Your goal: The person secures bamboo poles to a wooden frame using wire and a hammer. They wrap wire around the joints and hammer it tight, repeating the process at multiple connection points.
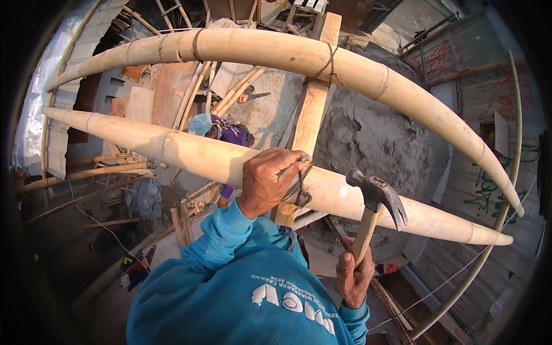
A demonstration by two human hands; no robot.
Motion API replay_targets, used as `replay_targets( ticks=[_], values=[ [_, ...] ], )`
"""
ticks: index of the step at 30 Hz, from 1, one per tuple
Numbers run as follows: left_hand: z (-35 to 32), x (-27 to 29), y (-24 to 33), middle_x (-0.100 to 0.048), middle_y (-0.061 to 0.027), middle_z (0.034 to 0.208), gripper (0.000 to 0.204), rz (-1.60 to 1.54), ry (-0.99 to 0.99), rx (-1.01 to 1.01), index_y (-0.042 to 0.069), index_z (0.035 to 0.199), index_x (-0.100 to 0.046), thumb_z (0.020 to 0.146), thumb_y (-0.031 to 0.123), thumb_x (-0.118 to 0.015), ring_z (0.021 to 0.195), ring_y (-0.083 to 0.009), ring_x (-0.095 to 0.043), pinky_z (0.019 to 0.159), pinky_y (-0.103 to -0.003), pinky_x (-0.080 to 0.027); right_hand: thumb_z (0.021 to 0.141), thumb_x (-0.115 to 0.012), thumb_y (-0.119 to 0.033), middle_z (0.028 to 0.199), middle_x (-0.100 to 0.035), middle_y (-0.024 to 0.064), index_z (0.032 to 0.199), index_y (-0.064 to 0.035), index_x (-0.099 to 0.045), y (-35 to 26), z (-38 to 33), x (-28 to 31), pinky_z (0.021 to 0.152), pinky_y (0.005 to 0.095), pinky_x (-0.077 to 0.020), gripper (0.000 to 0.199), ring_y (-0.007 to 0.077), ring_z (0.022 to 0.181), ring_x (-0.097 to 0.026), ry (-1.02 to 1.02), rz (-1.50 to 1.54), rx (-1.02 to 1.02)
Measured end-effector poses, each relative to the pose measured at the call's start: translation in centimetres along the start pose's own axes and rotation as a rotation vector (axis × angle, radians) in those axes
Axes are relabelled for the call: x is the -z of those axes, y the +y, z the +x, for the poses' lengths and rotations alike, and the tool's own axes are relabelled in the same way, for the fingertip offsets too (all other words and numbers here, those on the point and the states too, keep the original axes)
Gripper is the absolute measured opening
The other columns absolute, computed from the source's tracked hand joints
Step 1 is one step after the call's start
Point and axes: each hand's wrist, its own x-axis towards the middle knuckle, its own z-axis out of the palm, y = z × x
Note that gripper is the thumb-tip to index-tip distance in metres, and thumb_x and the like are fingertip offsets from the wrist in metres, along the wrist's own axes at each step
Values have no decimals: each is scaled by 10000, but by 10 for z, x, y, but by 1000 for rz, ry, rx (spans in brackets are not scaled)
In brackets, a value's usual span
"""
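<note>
The tie wire point(301, 190), dark and thin, is wrapped where the lower bamboo pole point(172, 150) crosses the upright timber post point(307, 118), and its loose ends are pinched and pulled upward by the left hand point(269, 179), whose fingers point(287, 168) are closed tight on the strands; the tension seems meant to draw the pole snug against the post. A twisted knot of the wire is seen hanging just below the hand, against the face of the post. The hammer point(376, 198) is held by the right hand point(353, 276), the fingers wrapped fully round the lower end of its wooden handle, with the steel claw head raised just beside the tie and touching nothing, so it appears to be kept ready near the joint. A second bamboo pole point(276, 53) is lashed to the same post higher up with a similar wire binding, which suggests a frame of horizontal rails. Both forearms are covered by blue sleeves point(230, 241). Far below, between the poles, another person in a blue cap point(200, 123) is seen among scattered planks, beside a large grey mound point(379, 144) of earth or mortar.
</note>
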Motion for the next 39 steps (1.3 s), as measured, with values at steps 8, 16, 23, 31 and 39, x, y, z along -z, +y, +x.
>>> replay_targets(
  ticks=[8, 16, 23, 31, 39],
  values=[
    [1, -1, -4, -719, -140, 915, 208, 43, 34, -33, 30, 1046, -707, 838, 16, -713, 837, -329, -688, 721, -396, -543, 1014, -561, -271, 698, -576, 44, 1202, 32, -585, -41, 29, 17, 545, 257, -408, 358, 89, 587, -525, -97, -125, 111],
    [0, 4, 2, -721, -186, 946, 159, -30, -16, 38, -16, 1010, -724, 857, 5, -687, 838, -314, -698, 729, -367, -544, 1042, -518, -287, 649, -547, 41, 1238, 26, -494, -65, 25, 13, 441, 244, -342, 370, 73, 490, -489, -108, -210, 309],
    [-4, 2, -9, -734, -134, 938, 151, -24, 25, -54, 22, 1000, -729, 856, 66, -724, 813, -290, -700, 727, -369, -559, 998, -522, -78, 646, -549, 110, 1219, 65, -468, -101, 32, 16, 474, 347, -420, 269, 199, 524, -567, -226, -451, 378],
    [-1, 3, -8, -731, -145, 937, 166, -49, 10, -143, 5, 993, -727, 828, 24, -726, 810, -294, -685, 706, -380, -544, 971, -531, -44, 645, -581, 135, 1202, 40, -440, -99, 16, 24, 488, 439, -460, 262, 293, 519, -607, -121, -587, 462],
    [-5, 3, -13, -734, -110, 921, 160, -58, 4, -149, 35, 977, -725, 818, 45, -739, 796, -288, -678, 703, -381, -542, 996, -552, -177, 635, -547, 70, 1108, 19, -496, -120, -2, 25, 431, 278, -357, 232, 116, 466, -473, -79, 194, 7]
  ],
)
